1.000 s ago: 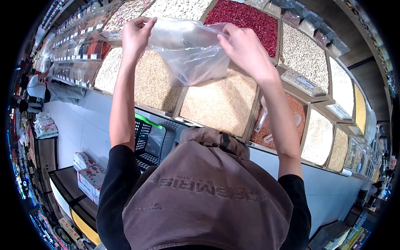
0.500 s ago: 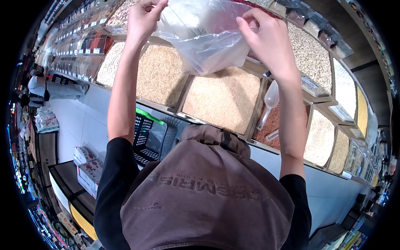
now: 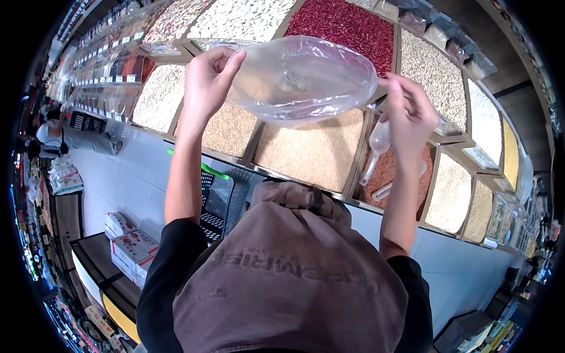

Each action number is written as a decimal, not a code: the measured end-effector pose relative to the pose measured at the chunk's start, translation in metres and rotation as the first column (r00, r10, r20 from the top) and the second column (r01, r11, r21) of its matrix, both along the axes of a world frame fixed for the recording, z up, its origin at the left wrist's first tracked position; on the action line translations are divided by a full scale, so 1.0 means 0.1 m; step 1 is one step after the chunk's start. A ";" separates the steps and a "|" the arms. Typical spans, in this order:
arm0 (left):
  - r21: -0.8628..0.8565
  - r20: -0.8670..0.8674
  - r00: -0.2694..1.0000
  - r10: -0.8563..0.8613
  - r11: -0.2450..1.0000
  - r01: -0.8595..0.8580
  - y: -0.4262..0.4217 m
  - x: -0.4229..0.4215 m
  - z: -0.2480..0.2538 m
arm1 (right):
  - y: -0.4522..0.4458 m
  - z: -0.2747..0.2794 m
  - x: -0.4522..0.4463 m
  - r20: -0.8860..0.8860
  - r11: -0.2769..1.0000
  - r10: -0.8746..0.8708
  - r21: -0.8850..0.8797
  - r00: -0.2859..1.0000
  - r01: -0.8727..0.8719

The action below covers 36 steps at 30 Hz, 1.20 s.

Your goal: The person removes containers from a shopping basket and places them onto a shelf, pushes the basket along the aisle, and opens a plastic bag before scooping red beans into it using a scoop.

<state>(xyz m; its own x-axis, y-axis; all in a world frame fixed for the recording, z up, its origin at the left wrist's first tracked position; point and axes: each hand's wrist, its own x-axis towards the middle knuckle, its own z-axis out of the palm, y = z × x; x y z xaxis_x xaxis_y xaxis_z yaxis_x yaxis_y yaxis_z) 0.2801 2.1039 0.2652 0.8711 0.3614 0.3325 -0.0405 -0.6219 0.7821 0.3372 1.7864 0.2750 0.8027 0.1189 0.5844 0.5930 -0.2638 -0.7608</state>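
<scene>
A clear plastic bag (image 3: pixel 303 82) is spread wide above the grain bins, its mouth open. My left hand (image 3: pixel 209 82) pinches the bag's left edge between thumb and fingers. At the bag's right end, my right hand (image 3: pixel 407 115) has its fingertips closed on the rim. Beneath the bag lies a bin of pale tan grain (image 3: pixel 312 150). Just left of my right forearm, a clear scoop (image 3: pixel 379 138) rests in a bin of reddish-brown grain (image 3: pixel 387 170). Dark red beans (image 3: pixel 347 26) fill a bin behind the bag.
White beans (image 3: pixel 241 20) and speckled beans (image 3: pixel 432 70) fill other bins. A black basket with a green handle (image 3: pixel 215 200) is below the bins' front edge. Boxes (image 3: pixel 132 250) sit at the lower left. A person (image 3: pixel 56 135) is at the far left.
The bag has widened from a gathered, drooping shape into a broad oval. Since the half-second frame, both hands have come lower and my right hand has moved right.
</scene>
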 end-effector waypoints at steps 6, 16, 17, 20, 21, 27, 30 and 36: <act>0.533 0.380 0.924 -0.032 0.824 -0.191 -0.36 -0.38 0.18 | -0.91 -1.26 0.05 -0.089 0.574 -0.524 -0.771 0.847 0.274; 0.441 -0.244 0.788 -0.565 0.660 0.609 -1.17 -0.47 -0.37 | -0.93 -2.31 -0.44 -0.231 0.580 -0.658 -0.763 0.717 0.286; 0.397 -0.337 0.743 -0.578 0.629 0.669 -1.20 -0.47 -0.36 | -0.95 -2.35 -0.45 -0.231 0.577 -0.667 -0.762 0.708 0.295; 0.333 -0.296 0.744 -0.600 0.665 0.668 -1.31 -0.48 -0.15 | -1.02 -2.41 -0.44 -0.214 0.588 -0.652 -0.748 0.727 0.307; 0.303 -0.164 0.790 -0.591 0.731 0.611 -1.33 -0.47 -0.08 | -1.03 -2.37 -0.45 -0.194 0.570 -0.663 -0.758 0.723 0.318; 0.255 0.156 0.937 -0.312 0.929 0.267 -1.06 -0.18 -0.15 | -1.43 -1.64 -0.52 -0.514 0.829 -0.536 -0.470 0.670 0.303; 0.156 0.075 0.990 -0.116 0.982 0.103 -1.03 -0.01 -0.08 | -1.61 -0.75 -0.39 -0.616 0.905 -0.383 -0.400 0.688 0.146; 0.139 -0.133 0.989 -0.068 0.986 0.086 -1.04 0.41 -0.35 | -1.32 0.26 0.50 -0.262 0.732 -0.246 -0.681 0.933 0.002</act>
